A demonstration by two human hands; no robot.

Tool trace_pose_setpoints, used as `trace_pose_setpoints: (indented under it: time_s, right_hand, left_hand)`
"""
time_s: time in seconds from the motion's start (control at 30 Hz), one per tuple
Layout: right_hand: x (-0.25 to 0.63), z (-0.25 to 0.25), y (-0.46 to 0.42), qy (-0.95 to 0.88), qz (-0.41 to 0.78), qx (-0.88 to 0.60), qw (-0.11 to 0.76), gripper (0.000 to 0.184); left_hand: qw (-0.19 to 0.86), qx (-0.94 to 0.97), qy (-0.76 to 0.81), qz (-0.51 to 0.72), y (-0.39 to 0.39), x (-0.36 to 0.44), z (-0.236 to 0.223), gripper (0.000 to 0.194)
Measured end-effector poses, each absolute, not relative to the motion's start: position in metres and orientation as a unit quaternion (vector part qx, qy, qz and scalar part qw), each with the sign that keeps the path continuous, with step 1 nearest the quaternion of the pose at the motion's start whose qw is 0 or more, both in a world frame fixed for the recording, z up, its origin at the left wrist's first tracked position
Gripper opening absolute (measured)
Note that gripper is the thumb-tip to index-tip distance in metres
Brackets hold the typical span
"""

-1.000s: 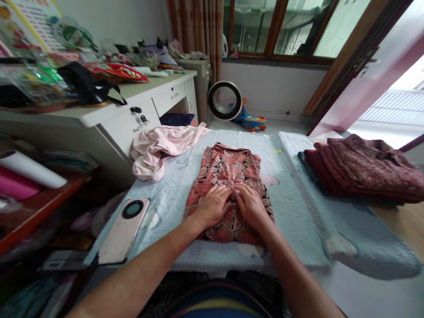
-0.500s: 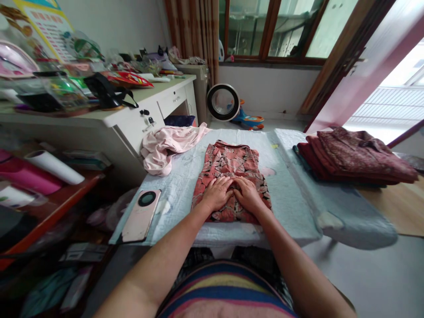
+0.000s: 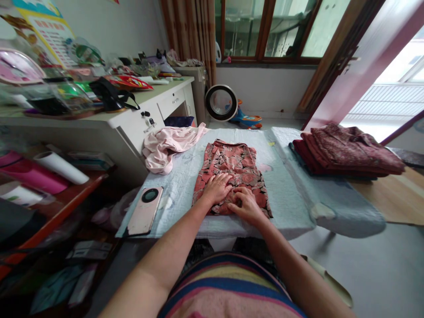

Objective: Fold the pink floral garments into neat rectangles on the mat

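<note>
A folded red garment with a black and grey leaf pattern lies on the pale blue cloth that covers the table. My left hand rests flat on the middle of the garment, its fingers stretched out. On the garment's near right part is my right hand, fingers bent and thumb apart, touching the fabric. No fabric shows pinched in either hand. What lies under the palms is hidden.
A phone lies face down at the table's left edge. Behind it is a crumpled pink cloth. A stack of folded dark red clothes sits on the right. A cluttered white desk stands at the left.
My right hand has drawn a little toward me and away from my left hand, its fingers now more bent. My left hand stays flat on the garment. The view has shifted slightly.
</note>
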State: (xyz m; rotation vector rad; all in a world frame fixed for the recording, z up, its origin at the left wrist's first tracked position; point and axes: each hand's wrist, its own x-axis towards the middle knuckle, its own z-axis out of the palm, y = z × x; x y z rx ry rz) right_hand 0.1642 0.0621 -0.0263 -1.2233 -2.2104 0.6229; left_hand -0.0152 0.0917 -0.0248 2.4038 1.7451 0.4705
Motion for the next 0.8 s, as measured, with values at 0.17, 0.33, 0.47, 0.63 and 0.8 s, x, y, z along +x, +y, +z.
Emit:
trace_pose_setpoints:
  time_s: [0.17,0.33,0.47,0.63,0.8]
  right_hand:
    - [0.171,-0.02,0.058,-0.83,0.273,-0.417,0.25,0.013]
    - [0.168,-0.02,0.051,-0.831,0.251,-0.437,0.236,0.012]
    - [0.168,-0.02,0.051,-0.827,0.255,-0.444,0.232,0.01]
    - [0.171,-0.02,0.053,-0.835,0.264,-0.427,0.225,0.012]
    - [0.175,-0.018,0.059,-0.842,0.25,-0.414,0.238,0.01]
  left_hand:
    - [0.073,0.794,0.582,0.159,0.092,-0.015,-0.024,0.046]
    - [0.072,0.792,0.584,0.16,0.093,-0.015,-0.027,0.046]
    - [0.072,0.793,0.583,0.164,0.094,-0.016,-0.029,0.047]
    - [0.079,0.79,0.586,0.161,0.093,-0.016,-0.026,0.047]
    - [0.06,0.795,0.585,0.151,0.093,-0.015,-0.028,0.049]
